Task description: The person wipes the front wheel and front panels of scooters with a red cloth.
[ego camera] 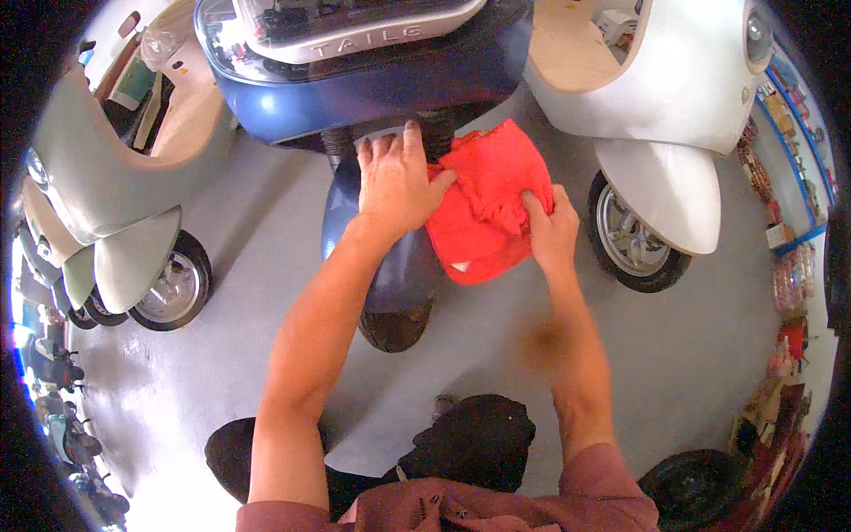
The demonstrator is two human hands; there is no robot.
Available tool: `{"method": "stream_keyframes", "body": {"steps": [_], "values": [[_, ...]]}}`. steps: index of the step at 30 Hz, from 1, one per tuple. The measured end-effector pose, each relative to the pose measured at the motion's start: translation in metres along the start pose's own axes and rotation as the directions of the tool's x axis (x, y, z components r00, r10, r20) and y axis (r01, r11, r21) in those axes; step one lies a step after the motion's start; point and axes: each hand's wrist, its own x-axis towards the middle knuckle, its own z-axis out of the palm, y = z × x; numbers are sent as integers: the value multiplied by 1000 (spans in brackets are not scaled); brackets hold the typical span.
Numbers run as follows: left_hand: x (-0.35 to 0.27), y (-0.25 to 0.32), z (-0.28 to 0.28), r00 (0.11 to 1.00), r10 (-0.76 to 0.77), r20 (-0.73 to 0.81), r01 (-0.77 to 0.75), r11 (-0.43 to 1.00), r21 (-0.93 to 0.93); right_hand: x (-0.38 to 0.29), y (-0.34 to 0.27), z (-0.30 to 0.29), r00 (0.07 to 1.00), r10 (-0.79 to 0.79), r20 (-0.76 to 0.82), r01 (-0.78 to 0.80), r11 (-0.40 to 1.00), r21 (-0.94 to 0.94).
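My right hand (553,223) grips the right side of a bunched red cloth (495,193), its thumb pressed on the folds. The cloth hangs beside the front fender (399,276) of a blue scooter (372,100) marked TAILG. A small white patch shows near the cloth's lower edge. My left hand (395,183) lies over the top of that fender, fingers spread up towards the dark gap under the body. Its thumb reaches across to the cloth's left edge. What the left fingertips touch in the gap is hard to make out. Below the fender shows the front tyre (395,327).
A white scooter (655,100) stands on the right, its front wheel (635,233) turned outwards. At left is a pale grey-green scooter (133,193), with others behind it. Shelves of goods (791,139) line the right wall. A loose black tyre (695,489) lies at lower right.
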Motion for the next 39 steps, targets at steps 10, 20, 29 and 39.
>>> {"method": "stream_keyframes", "body": {"steps": [10,20,29,39], "values": [[-28,35,-24,977,151,152,34,590,-807,-23,-32,-35,987,23,158,-136,636,760],[12,34,-14,979,-203,4,164,781,-603,14,-2,48,969,218,-116,-147,887,438],[19,-37,-8,963,-180,-202,92,920,-382,67,-48,107,929,-292,226,130,831,540],[41,-54,19,996,-67,-53,52,968,-245,59,-70,131,961,-270,-64,275,958,79]]}}
